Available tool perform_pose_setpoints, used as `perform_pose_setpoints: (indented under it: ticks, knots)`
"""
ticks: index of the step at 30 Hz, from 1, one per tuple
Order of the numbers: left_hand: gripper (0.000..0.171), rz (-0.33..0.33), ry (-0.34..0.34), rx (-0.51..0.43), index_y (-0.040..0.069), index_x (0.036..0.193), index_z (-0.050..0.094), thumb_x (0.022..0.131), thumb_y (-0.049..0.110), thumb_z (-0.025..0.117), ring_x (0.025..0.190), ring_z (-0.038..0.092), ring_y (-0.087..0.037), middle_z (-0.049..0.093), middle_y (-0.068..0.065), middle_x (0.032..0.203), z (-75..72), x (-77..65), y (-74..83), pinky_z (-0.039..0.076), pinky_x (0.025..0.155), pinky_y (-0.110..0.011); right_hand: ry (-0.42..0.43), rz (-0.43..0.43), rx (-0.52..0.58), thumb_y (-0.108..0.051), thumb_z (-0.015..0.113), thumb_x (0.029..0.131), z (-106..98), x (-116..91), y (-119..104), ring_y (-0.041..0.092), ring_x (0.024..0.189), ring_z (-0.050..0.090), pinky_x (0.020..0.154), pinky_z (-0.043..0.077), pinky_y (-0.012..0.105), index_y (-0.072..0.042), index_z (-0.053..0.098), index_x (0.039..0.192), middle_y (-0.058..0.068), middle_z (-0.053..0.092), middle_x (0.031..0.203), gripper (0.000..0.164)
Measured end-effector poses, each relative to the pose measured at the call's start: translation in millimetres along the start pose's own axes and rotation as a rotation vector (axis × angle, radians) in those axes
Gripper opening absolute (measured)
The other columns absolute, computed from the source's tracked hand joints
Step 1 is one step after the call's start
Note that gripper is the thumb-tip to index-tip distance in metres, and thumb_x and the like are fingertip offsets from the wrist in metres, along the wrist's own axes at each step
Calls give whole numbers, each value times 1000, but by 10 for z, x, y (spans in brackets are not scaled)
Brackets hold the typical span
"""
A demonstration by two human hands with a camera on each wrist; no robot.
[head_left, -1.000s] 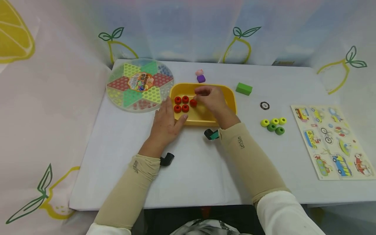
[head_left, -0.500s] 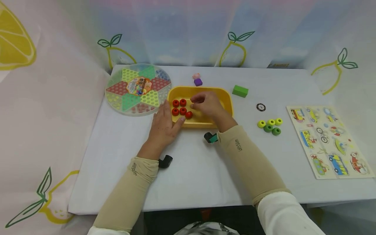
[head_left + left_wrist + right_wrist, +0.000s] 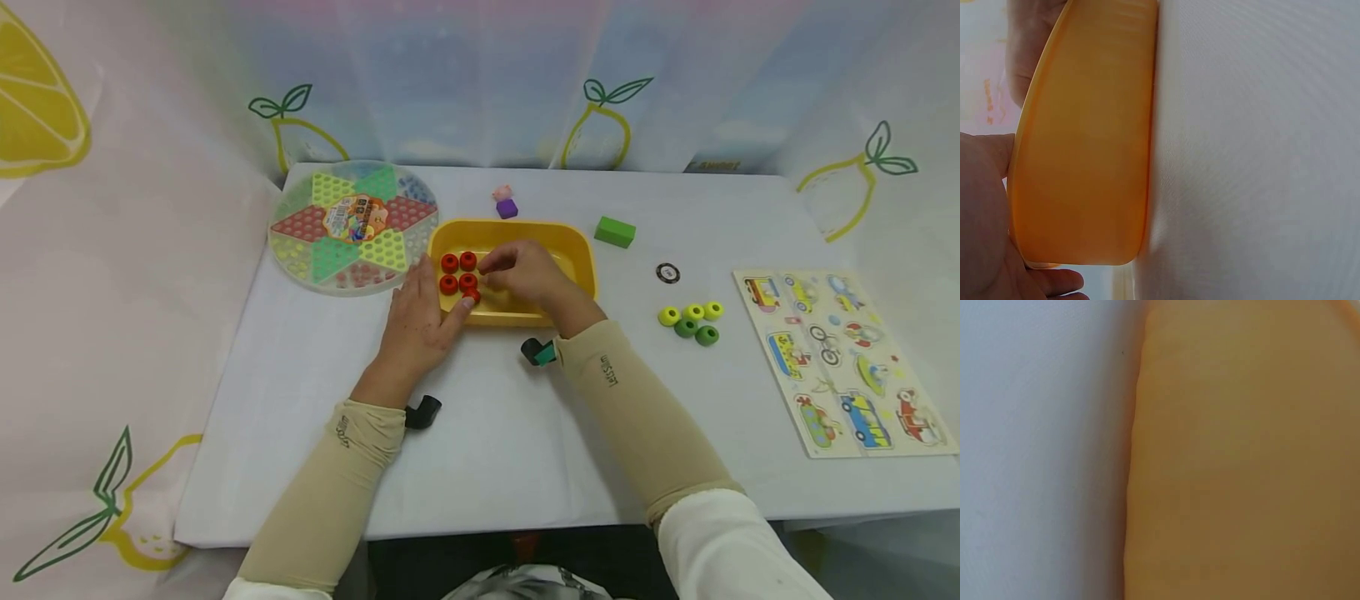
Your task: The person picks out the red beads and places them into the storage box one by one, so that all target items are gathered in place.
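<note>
In the head view, several red beads lie grouped at the left end of a yellow tray. My left hand rests against the tray's left end, fingers straight and thumb by the front rim. One red bead sits at the thumb tip, partly covered by it. Inside the tray, my right hand hovers just right of the beads. Its thumb and index finger are bent, a gap shows between their tips, and no bead is seen there. In the right wrist view only the tray's outer wall appears; the hand is out of sight.
A round Chinese checkers board lies left of the tray. Behind are a pink-and-purple piece and a green block. To the right are a black-and-white disc, yellow beads, green beads and a picture puzzle board.
One red bead has moved from my right fingertips toward the front left, ending by my left thumb. My right hand has let go of it and shifted slightly left. The head view has tilted slightly.
</note>
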State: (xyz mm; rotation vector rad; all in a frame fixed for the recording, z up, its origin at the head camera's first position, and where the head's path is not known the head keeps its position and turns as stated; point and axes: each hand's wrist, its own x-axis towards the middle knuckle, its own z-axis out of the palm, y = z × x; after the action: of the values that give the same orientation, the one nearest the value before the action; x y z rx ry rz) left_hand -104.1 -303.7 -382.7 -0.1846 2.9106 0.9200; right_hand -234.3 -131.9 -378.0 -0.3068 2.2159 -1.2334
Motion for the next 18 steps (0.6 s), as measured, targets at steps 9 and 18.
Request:
perform_pose_setpoints:
  ticks: [9, 18]
  knots:
    - [97, 14, -1, 5, 2, 167, -3, 106, 57, 47, 164, 4, -36, 6, -20, 176, 10, 11, 32, 6, 132, -57, 69, -41, 40, -17, 73, 99, -114, -69, 41, 22, 115, 61, 112, 49, 38, -14, 78, 118, 2, 72, 122, 20]
    - [97, 2, -5, -32, 3, 168, -4, 105, 55, 48, 165, 2, -35, 5, -19, 177, -7, -25, -6, 4, 133, -56, 207, -123, 166, -12, 73, 99, -471, -382, 203, 20, 110, 64, 101, 55, 32, -5, 75, 123, 8, 72, 124, 26]
